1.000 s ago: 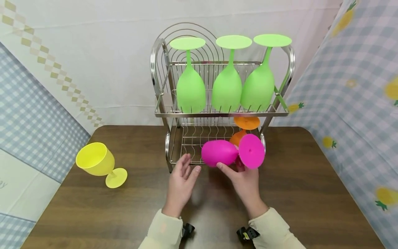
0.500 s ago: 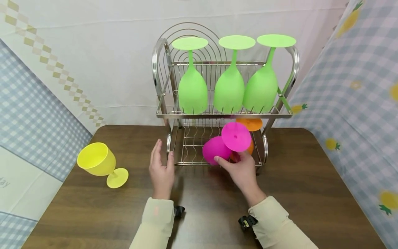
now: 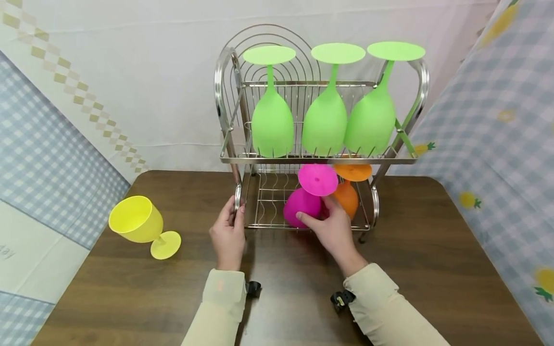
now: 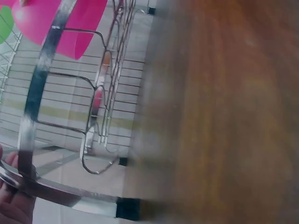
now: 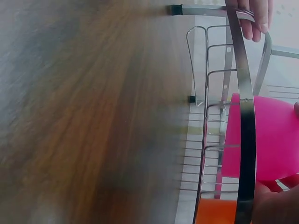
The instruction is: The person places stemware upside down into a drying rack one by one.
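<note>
In the head view my right hand (image 3: 335, 230) holds a pink plastic wine glass (image 3: 303, 206) by its bowl, thumb in front. The glass is upside down, slightly tilted, over the lower tier of a metal dish rack (image 3: 318, 161). Its rim lies behind the rack's front bar in the right wrist view, where the pink bowl (image 5: 271, 140) shows large. Beside it on the right, an orange wine glass (image 3: 346, 197) stands inverted, partly hidden by my hand. My left hand (image 3: 229, 238) grips the rack's left front post, fingers and thumb on either side.
On the upper tier stand three inverted green wine glasses (image 3: 272, 125). A yellow wine glass (image 3: 138, 221) lies tilted on the wooden table (image 3: 294, 307), left of the rack. Patterned cloth (image 3: 472, 192) hangs at the right side.
My right hand has turned the pink glass from lying sideways to rim-down and lowered it into the bottom tier. My left hand has moved left from near the glass to the rack's post.
</note>
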Motion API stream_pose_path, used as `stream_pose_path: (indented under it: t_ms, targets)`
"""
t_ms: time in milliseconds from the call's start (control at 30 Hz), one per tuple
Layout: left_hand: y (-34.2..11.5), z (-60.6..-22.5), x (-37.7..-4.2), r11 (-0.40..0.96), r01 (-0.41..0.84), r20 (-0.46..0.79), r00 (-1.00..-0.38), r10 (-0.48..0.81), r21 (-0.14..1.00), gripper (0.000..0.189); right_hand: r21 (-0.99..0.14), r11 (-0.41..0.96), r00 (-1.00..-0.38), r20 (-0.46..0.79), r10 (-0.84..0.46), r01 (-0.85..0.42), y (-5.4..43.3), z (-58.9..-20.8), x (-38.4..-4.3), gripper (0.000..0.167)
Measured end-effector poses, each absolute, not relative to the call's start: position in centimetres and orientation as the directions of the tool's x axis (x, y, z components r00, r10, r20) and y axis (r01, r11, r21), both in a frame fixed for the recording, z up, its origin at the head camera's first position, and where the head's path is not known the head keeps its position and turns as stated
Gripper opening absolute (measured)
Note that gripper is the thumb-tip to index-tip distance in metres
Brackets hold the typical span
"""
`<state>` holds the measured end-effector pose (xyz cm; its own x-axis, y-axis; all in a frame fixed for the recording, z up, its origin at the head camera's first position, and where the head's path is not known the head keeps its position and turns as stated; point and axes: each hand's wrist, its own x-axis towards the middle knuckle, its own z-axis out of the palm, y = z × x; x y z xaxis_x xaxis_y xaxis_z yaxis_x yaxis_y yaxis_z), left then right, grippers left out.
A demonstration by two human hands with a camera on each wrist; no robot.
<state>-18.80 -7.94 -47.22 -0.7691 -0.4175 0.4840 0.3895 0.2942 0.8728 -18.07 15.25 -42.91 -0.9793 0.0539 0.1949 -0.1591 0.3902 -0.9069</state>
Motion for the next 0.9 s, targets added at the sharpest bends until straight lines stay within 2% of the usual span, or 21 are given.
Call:
stream_pose_path:
  t_ms: [333, 567, 900]
  targets:
    - [-7.8, -47.5, -18.7, 0.273, 0.437, 0.515, -0.743, -0.427, 0.857, 0.030, -0.858, 0.503, -0.987, 0.151, 0.048, -0.107, 14.4, -42.5, -19.1, 0.067]
    - [-7.0, -44.3, -17.2, 0.303, 0.436, 0.529, -0.735, -0.424, 0.848, 0.028, -0.834, 0.545, -0.988, 0.144, 0.063, -0.087, 14.0, -42.5, -19.4, 0.071]
    - [-6.8, -43.9, -17.0, 0.301, 0.437, 0.529, -0.735, -0.424, 0.848, 0.027, -0.753, 0.654, -0.984, 0.159, 0.075, -0.072, 14.6, -42.2, -19.3, 0.069]
